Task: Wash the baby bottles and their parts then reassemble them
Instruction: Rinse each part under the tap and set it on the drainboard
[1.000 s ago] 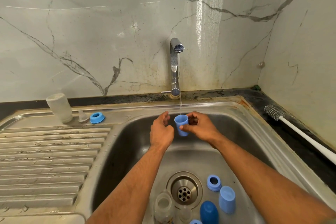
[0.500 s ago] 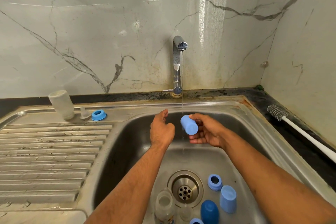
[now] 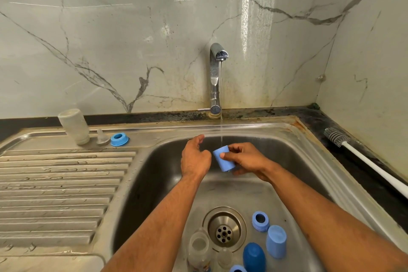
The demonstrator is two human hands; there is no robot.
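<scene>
Head view: the right hand (image 3: 245,159) pinches a light blue cap (image 3: 223,159) between thumb and fingers, holding it under the thin stream from the tap (image 3: 217,77), tilted with its open mouth up and toward the water, probably so the water runs into and over it. The left hand (image 3: 195,158) waits just beside the cap, fingers loosely curled and holding nothing, likely ready to rub or take it. Both hands hang over the sink (image 3: 287,130), so drips fall into the basin.

By the drain (image 3: 224,228) lie the parts apparently still to be rinsed: a blue ring (image 3: 261,221), a second light blue cap (image 3: 276,241) standing mouth down, a dark blue cap (image 3: 254,254) and a clear bottle (image 3: 198,249) on its side.

On the drainboard's back ledge stand an upturned bottle (image 3: 74,126), a clear teat (image 3: 102,138) and another blue ring (image 3: 119,139), seemingly set there to drain.

A bottle brush (image 3: 362,159) lies on the counter to the right, within reach but untouched.
</scene>
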